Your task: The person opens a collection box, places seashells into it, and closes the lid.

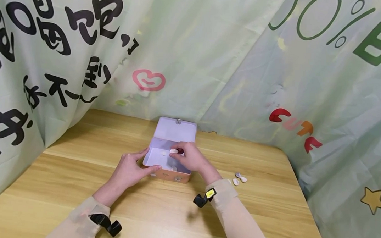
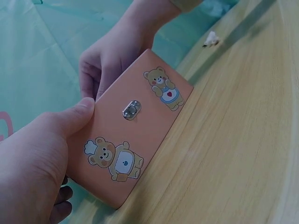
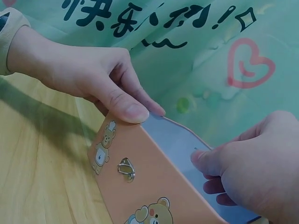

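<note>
A small tin box, salmon-orange outside with bear pictures and lilac inside, stands on the table with its hinged lid raised. My left hand grips its left front corner, the thumb on the front rim. In the left wrist view the metal clasp shows between two bears. My right hand reaches into the box and pinches a small white shell between thumb and fingers. Beside that shell is something dark red. Small pale pieces lie on the box floor.
Several small white and dark shells lie on the wooden table, right of the box. Behind the table hangs a pale green printed curtain. Each wrist carries a black camera, one of them on the right sleeve.
</note>
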### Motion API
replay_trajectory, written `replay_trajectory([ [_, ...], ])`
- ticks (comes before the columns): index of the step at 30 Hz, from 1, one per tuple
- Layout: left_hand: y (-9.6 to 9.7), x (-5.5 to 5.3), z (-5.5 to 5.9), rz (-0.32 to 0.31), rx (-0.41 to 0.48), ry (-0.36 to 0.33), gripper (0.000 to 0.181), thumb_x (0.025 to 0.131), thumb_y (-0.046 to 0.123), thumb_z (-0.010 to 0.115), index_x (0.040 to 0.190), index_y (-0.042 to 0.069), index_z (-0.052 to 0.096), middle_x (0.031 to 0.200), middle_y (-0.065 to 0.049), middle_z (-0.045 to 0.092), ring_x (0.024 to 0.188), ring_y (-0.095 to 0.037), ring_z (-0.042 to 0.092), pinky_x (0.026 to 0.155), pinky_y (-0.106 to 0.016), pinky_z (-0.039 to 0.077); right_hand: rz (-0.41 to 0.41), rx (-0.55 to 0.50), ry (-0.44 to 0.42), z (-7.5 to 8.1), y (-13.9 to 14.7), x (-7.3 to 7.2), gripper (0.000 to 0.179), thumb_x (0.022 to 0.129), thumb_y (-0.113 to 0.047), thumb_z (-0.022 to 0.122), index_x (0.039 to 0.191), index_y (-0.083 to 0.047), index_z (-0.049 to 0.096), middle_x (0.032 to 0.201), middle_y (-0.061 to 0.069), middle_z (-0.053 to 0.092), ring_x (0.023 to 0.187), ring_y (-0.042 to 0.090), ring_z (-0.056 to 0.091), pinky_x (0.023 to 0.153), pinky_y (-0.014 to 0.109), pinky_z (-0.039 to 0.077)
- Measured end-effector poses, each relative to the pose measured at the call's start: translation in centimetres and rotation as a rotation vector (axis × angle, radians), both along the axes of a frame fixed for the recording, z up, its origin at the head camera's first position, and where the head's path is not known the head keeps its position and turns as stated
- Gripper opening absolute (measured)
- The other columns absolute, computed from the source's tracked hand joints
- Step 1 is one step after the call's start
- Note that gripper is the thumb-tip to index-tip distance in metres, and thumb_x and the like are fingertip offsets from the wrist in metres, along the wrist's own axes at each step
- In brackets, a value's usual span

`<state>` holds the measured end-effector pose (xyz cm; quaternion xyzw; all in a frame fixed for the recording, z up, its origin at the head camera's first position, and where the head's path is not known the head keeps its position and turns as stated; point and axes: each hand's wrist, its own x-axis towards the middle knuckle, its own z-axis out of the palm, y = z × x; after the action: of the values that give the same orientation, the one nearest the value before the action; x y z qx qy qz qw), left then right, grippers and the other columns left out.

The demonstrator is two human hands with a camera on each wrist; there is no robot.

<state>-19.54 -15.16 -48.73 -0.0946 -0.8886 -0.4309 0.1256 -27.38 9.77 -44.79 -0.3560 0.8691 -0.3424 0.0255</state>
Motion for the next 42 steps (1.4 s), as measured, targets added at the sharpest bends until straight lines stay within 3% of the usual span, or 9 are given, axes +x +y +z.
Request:
replay_trajectory([
  [9,0.1,-0.1,0.0,-0.008,0.007,0.041,0.098,0.075,0.066,0.089,0.139,-0.004,0.064,0.133,-0.031,0.061,0.045,-0.001,0.023,0.045,-0.03,0.038,0.006,0.041,0.018,-0.1,-0.3,0.0,0.016,0.102,-0.012,0.074,0.112,0.0,0.079,0.094,0.0,0.074,0.084,0.012,0.064,0.08,0.03,0.056],
  [19,0.1,0.0,0.0,-0.001,0.002,0.027,0.099,0.074,0.068,0.088,0.139,-0.004,0.065,0.133,-0.032,0.061,0.044,-0.004,0.025,0.045,-0.031,0.039,0.018,0.011,-0.008,-0.1,0.1,0.3,0.025,0.1,-0.008,0.074,0.12,0.007,0.075,0.118,0.019,0.076,0.113,0.032,0.072,0.102,0.045,0.054],
  [26,0.1,0.0,0.1,0.004,-0.006,0.017,0.1,0.074,0.068,0.088,0.14,-0.003,0.064,0.135,-0.03,0.06,0.055,-0.01,0.041,0.048,-0.032,0.039,-0.009,-0.018,-0.012,0.3,1.2,0.6,0.029,0.1,-0.007,0.075,0.125,0.007,0.073,0.123,0.017,0.074,0.116,0.031,0.069,0.103,0.045,0.053],
  [33,0.1,0.0,0.1,0.006,-0.005,-0.003,0.102,0.073,0.07,0.087,0.142,-0.001,0.063,0.136,-0.031,0.059,0.046,-0.007,0.03,0.048,-0.033,0.04,-0.041,-0.066,0.009,1.4,3.2,1.1,0.027,0.099,-0.007,0.076,0.123,0.006,0.075,0.122,0.016,0.075,0.113,0.033,0.069,0.101,0.048,0.054],
  [42,0.2,0.0,0.2,0.006,0.001,-0.021,0.103,0.073,0.07,0.087,0.143,-0.001,0.062,0.137,-0.031,0.058,0.048,-0.007,0.028,0.049,-0.033,0.041,-0.101,-0.112,0.008,2.1,6.8,2.0,0.026,0.099,-0.004,0.076,0.122,0.007,0.074,0.123,0.018,0.074,0.113,0.033,0.07,0.099,0.051,0.055],
])
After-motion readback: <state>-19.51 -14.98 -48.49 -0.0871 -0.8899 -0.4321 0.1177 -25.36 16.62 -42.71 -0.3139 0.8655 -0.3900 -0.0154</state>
